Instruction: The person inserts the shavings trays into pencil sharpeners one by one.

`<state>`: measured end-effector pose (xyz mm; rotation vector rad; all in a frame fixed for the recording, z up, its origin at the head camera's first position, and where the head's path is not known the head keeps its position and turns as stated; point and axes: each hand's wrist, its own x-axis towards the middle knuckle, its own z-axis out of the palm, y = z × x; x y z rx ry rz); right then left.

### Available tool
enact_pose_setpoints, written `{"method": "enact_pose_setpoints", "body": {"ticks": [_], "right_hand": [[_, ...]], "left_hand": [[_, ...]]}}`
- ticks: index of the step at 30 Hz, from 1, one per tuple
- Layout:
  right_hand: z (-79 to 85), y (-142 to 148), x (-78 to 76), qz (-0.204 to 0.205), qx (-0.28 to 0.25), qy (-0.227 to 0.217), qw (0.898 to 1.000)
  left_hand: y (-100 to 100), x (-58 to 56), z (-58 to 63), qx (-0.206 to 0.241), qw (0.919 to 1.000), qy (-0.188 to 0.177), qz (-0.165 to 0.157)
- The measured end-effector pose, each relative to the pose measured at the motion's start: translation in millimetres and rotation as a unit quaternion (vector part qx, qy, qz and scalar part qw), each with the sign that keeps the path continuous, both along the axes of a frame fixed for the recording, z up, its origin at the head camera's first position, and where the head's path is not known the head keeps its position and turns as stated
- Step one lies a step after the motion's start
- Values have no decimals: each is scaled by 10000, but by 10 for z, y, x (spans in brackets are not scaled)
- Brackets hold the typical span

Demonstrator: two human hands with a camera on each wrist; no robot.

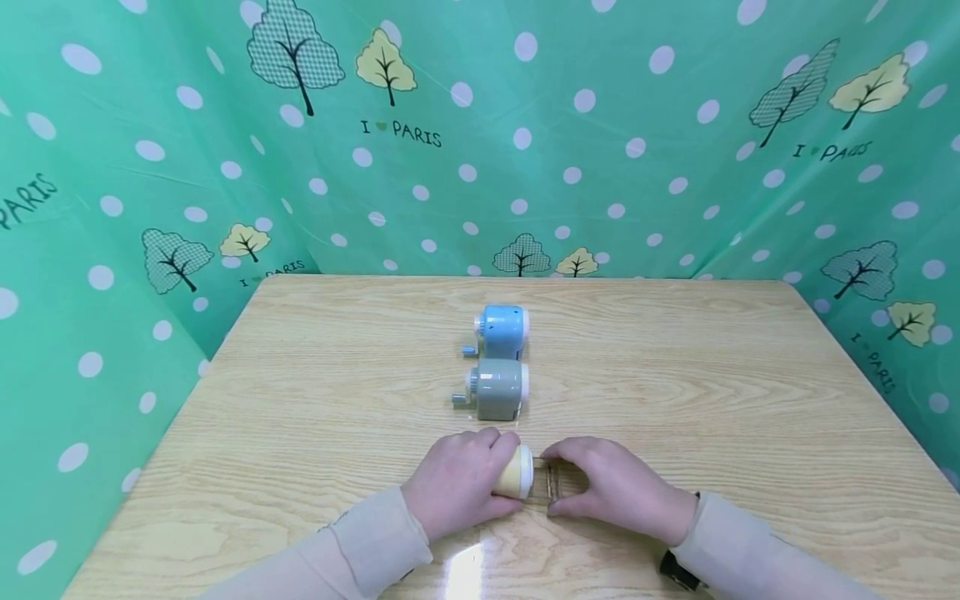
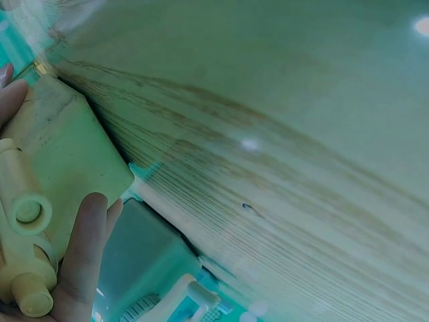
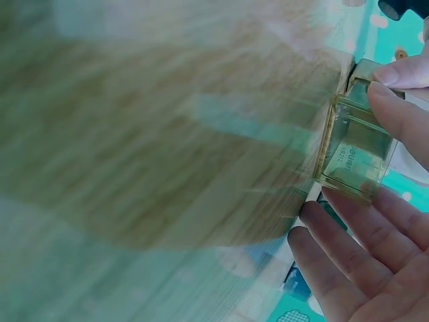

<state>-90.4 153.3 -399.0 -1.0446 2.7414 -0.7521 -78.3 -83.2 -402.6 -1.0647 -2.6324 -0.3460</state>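
My left hand (image 1: 459,482) grips a pale yellow crank pencil sharpener (image 1: 510,475) with a white end, low over the front of the table. Its yellow crank handle (image 2: 20,181) shows close up in the left wrist view. Thumb and fingers of my right hand (image 1: 618,492) pinch a clear plastic shavings drawer (image 1: 553,483) at the sharpener's white end. Small printed letters mark this see-through drawer (image 3: 355,151) in the right wrist view. It sticks out from the sharpener; whether its inner end is still inside, I cannot tell.
Just beyond my hands stands a grey crank sharpener (image 1: 498,390), with a blue one (image 1: 504,329) right behind it. Both cranks point left. The wood-grain table (image 1: 675,358) ends at a green dotted curtain (image 1: 570,175).
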Motion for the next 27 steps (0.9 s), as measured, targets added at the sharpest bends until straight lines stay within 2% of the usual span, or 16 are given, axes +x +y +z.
{"method": "enact_pose_setpoints", "body": {"ticks": [27], "right_hand": [[2, -84, -18, 54, -62, -73, 9999]], "left_hand": [[4, -2, -15, 37, 10000, -69, -25]]}}
